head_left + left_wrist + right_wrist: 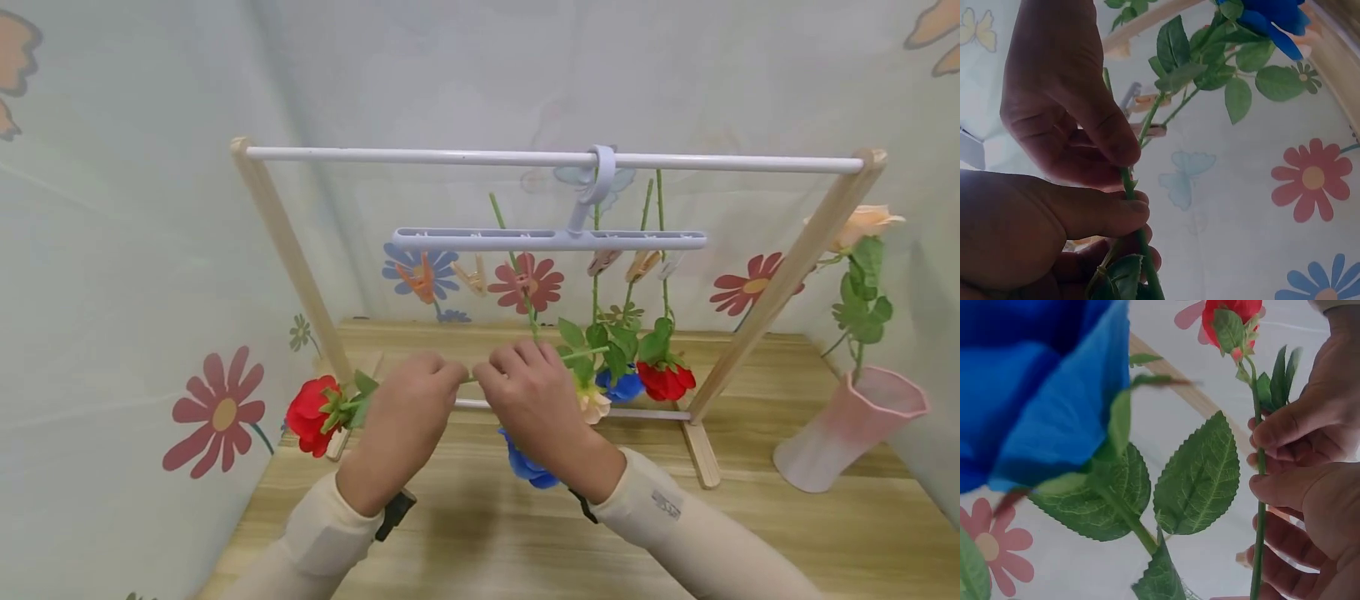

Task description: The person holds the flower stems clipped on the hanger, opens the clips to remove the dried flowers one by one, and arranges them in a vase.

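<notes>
A red rose (311, 417) lies sideways, its green stem (1259, 525) running through both hands. My left hand (408, 408) pinches the stem nearer the bloom. Just beside it, my right hand (534, 408) pinches the same stem farther along, and the cut end sticks out past that hand. In the left wrist view the thumbs and fingers of both hands close on the stem, almost touching each other. Above the hands hangs a lavender clip hanger (487, 241). An orange clip (422, 279) and a beige clip (471, 273) on it hold nothing. A blue rose (528, 467) hangs head-down, partly behind my right hand.
The hanger hooks over the white rod (420, 156) of a wooden-sided rack (288, 242). Toward its right end hang a cream rose (594, 406), another blue rose (621, 383) and another red rose (666, 382). A pink-white vase (840, 442) with a peach rose (862, 225) stands right.
</notes>
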